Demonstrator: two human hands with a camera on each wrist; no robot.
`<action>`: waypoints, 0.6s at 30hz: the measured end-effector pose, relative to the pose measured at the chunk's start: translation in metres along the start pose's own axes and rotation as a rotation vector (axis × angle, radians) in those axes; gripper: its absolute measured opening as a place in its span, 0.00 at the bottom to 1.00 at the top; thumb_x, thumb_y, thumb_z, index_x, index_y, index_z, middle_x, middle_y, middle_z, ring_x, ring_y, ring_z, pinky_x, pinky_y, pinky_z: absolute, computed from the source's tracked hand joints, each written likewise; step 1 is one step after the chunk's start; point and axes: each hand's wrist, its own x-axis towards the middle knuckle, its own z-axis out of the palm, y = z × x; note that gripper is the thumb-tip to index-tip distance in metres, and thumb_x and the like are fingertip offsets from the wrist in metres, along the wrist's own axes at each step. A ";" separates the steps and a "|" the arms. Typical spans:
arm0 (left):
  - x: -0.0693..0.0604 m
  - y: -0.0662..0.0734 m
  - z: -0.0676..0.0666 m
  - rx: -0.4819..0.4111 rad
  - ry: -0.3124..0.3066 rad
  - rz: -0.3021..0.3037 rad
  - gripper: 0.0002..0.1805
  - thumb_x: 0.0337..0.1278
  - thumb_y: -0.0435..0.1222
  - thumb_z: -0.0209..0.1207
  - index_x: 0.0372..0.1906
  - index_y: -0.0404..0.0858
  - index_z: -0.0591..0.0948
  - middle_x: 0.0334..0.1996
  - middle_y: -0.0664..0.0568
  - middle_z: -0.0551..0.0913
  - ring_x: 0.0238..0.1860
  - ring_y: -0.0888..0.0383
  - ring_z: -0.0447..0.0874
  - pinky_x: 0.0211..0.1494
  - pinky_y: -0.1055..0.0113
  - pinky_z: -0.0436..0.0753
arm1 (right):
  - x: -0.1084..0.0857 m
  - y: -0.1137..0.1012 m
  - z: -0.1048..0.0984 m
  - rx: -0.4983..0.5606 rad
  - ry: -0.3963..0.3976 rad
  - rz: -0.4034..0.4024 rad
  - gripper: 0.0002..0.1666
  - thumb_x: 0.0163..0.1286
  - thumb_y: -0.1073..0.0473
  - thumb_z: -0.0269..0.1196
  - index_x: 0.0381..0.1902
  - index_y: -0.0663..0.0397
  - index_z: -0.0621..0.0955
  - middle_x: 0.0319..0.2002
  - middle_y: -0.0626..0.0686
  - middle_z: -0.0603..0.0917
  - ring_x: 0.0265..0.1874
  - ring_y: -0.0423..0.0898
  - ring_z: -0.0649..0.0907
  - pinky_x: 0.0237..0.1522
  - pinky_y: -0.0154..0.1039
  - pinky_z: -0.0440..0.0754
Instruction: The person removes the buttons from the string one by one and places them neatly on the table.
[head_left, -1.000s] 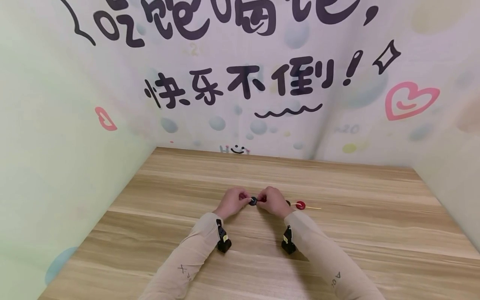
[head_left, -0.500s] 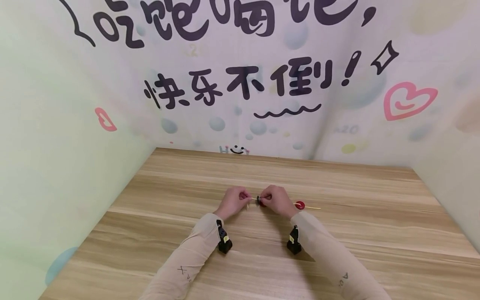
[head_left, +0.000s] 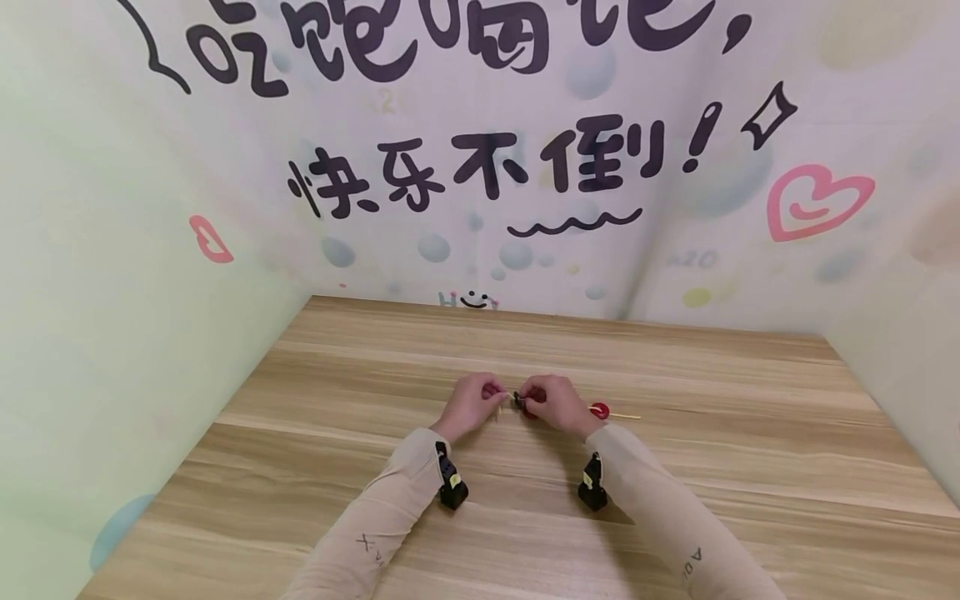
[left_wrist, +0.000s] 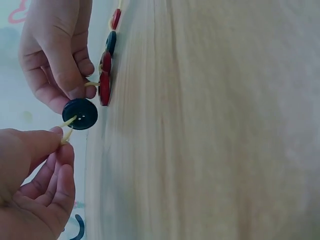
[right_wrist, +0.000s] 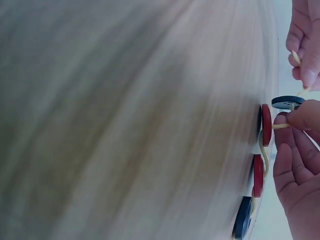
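A dark button (left_wrist: pixel 86 111) with small holes is threaded on a yellow cord (left_wrist: pixel 65 137), between the two hands. My left hand (head_left: pixel 469 405) pinches the cord between thumb and index finger just left of this button. On its other side my right hand (head_left: pixel 557 406) pinches the cord close behind the button; whether its fingertips also touch the button I cannot tell. From the right fingers the cord runs on to a red button (right_wrist: pixel 267 125), then another red button (right_wrist: pixel 258 175) and a dark button (right_wrist: pixel 243 217). In the head view my right hand hides most of this row.
A red button (head_left: pixel 599 411) lies on the wooden table (head_left: pixel 525 533) right of my right hand, with the cord's loose tail (head_left: pixel 625 416) beyond it. Behind the table hangs a printed cloth backdrop (head_left: pixel 420 267). A black wrist camera (head_left: pixel 452 487) sits below the left hand.
My right hand has shifted slightly right. The dark button has moved off the left fingertips toward the right hand and turned edge-on; a stretch of cord now shows between it and the left hand.
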 end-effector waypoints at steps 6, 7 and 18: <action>0.000 0.001 0.000 -0.036 0.035 0.023 0.02 0.51 0.30 0.58 0.29 0.33 0.78 0.26 0.49 0.79 0.29 0.57 0.77 0.32 0.72 0.75 | -0.001 0.002 0.000 -0.018 -0.035 -0.053 0.03 0.57 0.69 0.60 0.31 0.61 0.80 0.27 0.51 0.81 0.27 0.39 0.76 0.31 0.33 0.75; 0.000 0.001 0.000 -0.043 0.039 0.024 0.03 0.52 0.30 0.58 0.29 0.33 0.78 0.26 0.49 0.79 0.29 0.58 0.77 0.32 0.72 0.75 | -0.001 0.002 -0.001 -0.021 -0.036 -0.060 0.03 0.57 0.69 0.60 0.31 0.61 0.80 0.27 0.50 0.81 0.27 0.39 0.76 0.31 0.33 0.75; -0.002 -0.001 0.000 -0.087 0.005 0.031 0.03 0.50 0.29 0.58 0.31 0.31 0.78 0.27 0.48 0.80 0.30 0.56 0.78 0.33 0.73 0.76 | -0.005 -0.001 -0.005 0.045 0.011 -0.004 0.03 0.60 0.65 0.59 0.31 0.58 0.80 0.27 0.48 0.80 0.27 0.40 0.76 0.29 0.33 0.75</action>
